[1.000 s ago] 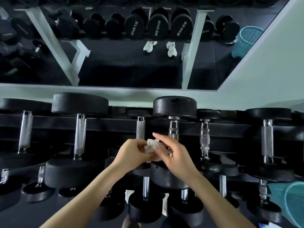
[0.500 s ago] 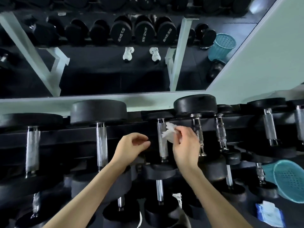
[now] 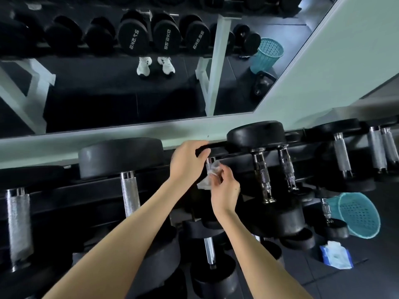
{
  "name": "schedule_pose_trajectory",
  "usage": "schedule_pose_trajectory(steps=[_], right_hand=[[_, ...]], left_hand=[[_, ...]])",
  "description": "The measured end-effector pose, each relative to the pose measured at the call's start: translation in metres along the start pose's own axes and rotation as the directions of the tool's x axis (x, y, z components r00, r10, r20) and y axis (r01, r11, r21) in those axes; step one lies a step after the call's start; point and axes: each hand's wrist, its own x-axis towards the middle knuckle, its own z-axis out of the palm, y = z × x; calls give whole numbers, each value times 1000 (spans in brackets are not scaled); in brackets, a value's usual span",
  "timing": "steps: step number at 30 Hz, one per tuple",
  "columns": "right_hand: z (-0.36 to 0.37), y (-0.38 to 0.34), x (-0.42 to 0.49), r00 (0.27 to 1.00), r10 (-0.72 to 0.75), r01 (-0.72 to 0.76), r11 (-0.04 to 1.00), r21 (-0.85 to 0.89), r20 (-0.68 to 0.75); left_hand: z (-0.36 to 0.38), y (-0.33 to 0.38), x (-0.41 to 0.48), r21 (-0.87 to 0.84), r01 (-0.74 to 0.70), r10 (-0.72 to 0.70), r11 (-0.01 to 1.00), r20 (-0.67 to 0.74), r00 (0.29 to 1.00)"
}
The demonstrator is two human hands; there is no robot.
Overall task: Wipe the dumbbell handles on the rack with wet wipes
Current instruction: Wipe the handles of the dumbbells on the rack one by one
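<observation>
Dumbbell handle (image 3: 208, 161), a short chrome bar on the upper row of the black rack (image 3: 64, 190), shows only its top end between a person's two hands. The wet wipe (image 3: 206, 182), white and crumpled, lies against the handle, pinched between the thumb and curled fingers of the right hand (image 3: 225, 192). A loose corner hangs out to the left below the fingers. The left hand (image 3: 186, 161) reaches just above, its fingers curled over the flat black dumbbell head (image 3: 216, 146) at the handle's top, its thumb against the head's front edge. Both forearms are bare. Just to the right stands a neighbouring chrome handle (image 3: 262, 175) under a larger black head; to the left is a thick knurled handle (image 3: 129, 190). Behind the rack a wall mirror (image 3: 129, 93) reflects more weights and a pair of white shoes (image 3: 155, 65). On the dark floor at lower right, a teal basket (image 3: 364, 221) sits near a blue pack of wipes (image 3: 335, 255).
</observation>
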Motion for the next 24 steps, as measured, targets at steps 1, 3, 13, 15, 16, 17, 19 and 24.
schedule_pose_trajectory(steps=[1,3,13,15,16,17,19,24], right_hand=[[4,-2,5,1000,5,-5,1000,10,-2],[10,-5,15,999,45,-45,998,37,7],[-19,26,-23,992,73,-53,979,-199,99],[-16,18,-12,994,74,-63,988,-142,75],[-11,10,-2,996,73,-67,992,-105,51],[-7,-1,10,997,69,-67,995,-75,23],[1,-14,29,997,79,-79,996,-37,-1],[-10,8,6,988,50,-20,980,-199,145]], left_hand=[[2,0,6,-6,22,-22,1000,23,1000],[7,-3,14,-6,64,-64,998,81,995],[11,-6,23,25,111,-113,994,116,987],[11,-5,23,26,117,-119,993,115,986],[12,-5,23,26,114,-116,993,110,987],[12,-5,23,26,110,-112,994,104,988],[13,-5,22,30,102,-104,994,93,990],[11,-4,22,18,110,-111,994,111,988]])
